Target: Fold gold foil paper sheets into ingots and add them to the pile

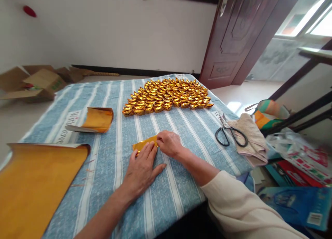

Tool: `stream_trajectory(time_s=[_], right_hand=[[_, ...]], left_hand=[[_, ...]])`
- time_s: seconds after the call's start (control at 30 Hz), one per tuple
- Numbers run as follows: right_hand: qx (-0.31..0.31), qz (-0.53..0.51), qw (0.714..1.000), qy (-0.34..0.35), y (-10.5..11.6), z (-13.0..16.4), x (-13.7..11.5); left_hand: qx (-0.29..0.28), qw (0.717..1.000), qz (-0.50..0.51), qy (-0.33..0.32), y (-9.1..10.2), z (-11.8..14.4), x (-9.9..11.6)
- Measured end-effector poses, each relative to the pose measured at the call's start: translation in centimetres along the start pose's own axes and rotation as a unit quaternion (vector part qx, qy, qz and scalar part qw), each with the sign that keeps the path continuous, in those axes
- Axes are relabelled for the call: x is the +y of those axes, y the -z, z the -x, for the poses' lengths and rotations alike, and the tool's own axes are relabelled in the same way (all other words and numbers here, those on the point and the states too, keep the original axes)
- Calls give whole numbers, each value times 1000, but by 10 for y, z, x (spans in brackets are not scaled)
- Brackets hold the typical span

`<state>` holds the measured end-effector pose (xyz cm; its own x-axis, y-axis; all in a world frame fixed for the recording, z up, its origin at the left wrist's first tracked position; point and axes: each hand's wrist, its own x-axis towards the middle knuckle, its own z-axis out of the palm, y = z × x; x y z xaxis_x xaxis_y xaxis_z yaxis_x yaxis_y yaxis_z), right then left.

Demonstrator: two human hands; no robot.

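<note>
Pressing flat with spread fingers, the left hand (141,170) pins a gold paper piece (144,143) whose edge the right hand (169,143) pinches.

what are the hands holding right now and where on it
A small gold paper strip lying on the striped cloth: the left hand presses flat on its near edge, the right hand pinches its right end.

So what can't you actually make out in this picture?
- Gold paper: both hands, left hand and right hand, cover most of it, so its folds are hidden.
- Large gold sheet: cut off by the left and bottom edges.
- Folded gold pieces: too small to count.
- Lettering on the striped cloth: partly covered by the curled sheet.
- Scissors: blade tips blurred.
</note>
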<state>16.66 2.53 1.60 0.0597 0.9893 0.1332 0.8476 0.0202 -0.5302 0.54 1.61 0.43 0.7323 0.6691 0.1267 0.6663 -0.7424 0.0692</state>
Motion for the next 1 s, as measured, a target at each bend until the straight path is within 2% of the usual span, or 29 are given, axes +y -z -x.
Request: stream_trajectory(time_s=[0.23,0.5,0.63,0.87,1.0], right_hand=[[5,-4,1000,23,-6,2,12],[6,-15,999,28,-8,3,14],[3,-23,999,23,-8,3,15],[3,-31,999,20,-8,3,15],[7,-34,999,19,-9,3,15]], left_hand=[[-13,1000,10,-12,0,3,-8],[22,999,2,-27,-3,10,-20],[52,998,-27,-37,3,17,-28],[72,995,-70,-23,16,30,-37],[82,995,-55,-8,20,35,-38]])
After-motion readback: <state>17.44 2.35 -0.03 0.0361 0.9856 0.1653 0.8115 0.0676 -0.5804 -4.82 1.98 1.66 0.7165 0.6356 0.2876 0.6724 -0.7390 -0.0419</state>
